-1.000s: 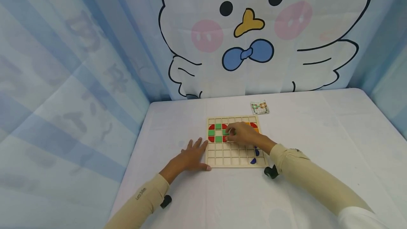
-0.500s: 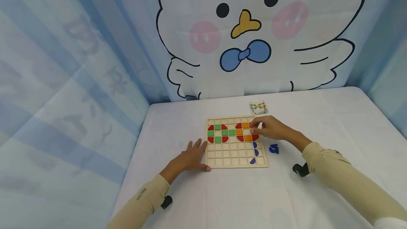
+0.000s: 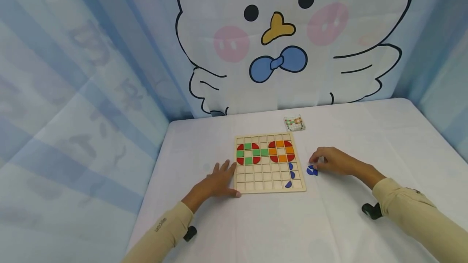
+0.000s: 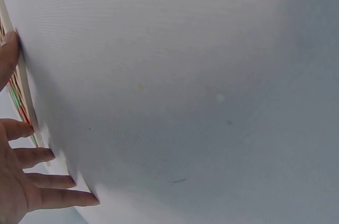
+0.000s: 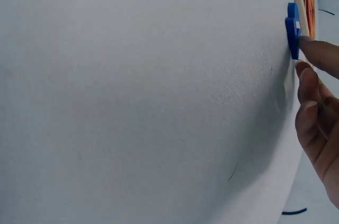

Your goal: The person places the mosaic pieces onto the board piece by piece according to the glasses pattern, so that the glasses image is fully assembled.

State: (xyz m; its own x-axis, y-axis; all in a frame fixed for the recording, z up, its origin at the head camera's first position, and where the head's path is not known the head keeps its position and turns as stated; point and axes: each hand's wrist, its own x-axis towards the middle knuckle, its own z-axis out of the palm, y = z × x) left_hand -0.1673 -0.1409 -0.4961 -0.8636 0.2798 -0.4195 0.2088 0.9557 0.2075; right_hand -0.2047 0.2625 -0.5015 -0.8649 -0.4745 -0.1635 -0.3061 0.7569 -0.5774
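A wooden grid board (image 3: 252, 177) lies on the white table. Red, green and orange pieces fill two ring shapes on it, joined by a green square (image 3: 264, 152). Three blue rounded pieces (image 3: 292, 175) lie toward the board's right side. My left hand (image 3: 217, 182) rests with spread fingers against the board's left edge. To the right of the board, my right hand (image 3: 334, 160) pinches at a small cluster of blue pieces (image 3: 312, 171). In the right wrist view, thumb and finger meet the end of a blue piece (image 5: 292, 38); the exact contact is partly hidden.
A small patterned card (image 3: 294, 123) lies behind the board on the white tablecloth (image 3: 274, 226). Behind the table hangs a curtain (image 3: 278, 88) with a cartoon figure. Dark wrist cameras stick out beneath both sleeves.
My right hand has moved from the left ring to the right ring, then off the board to the blue cluster. The left hand has stayed at the board's edge.
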